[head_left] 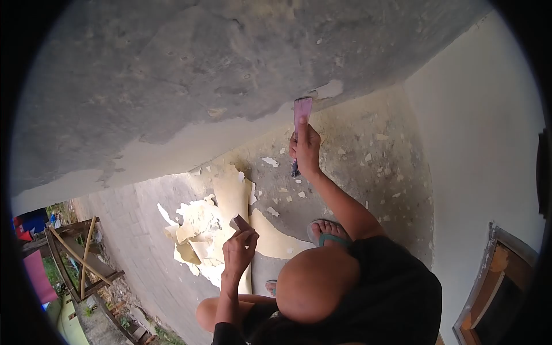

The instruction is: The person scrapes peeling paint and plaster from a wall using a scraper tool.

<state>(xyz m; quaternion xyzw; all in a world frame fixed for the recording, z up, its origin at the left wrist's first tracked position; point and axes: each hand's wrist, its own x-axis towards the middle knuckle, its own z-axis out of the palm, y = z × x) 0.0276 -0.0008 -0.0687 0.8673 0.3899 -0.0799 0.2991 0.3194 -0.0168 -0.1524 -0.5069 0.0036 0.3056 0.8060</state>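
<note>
My right hand (306, 148) is closed around a scraper (302, 109) with a flat pinkish blade and a dark handle end below the fist. The blade's tip touches the wall (190, 69) beside a leftover pale patch of paint (330, 89). Bare grey cement shows over most of this wall, with a band of pale paint (190, 146) along its bottom. My left hand (237, 250) pinches a small flat brownish-grey piece (239, 222), whose kind I cannot make out. It is held above a heap of peeled paint sheets (201, 230) on the floor.
Small paint flakes (368, 157) are scattered across the concrete floor (356, 184). A sandaled foot (329, 233) stands near my knee. To the right rise a white wall (477, 132) and a wooden frame (489, 282). Wooden beams (80, 259) stand outdoors at the left.
</note>
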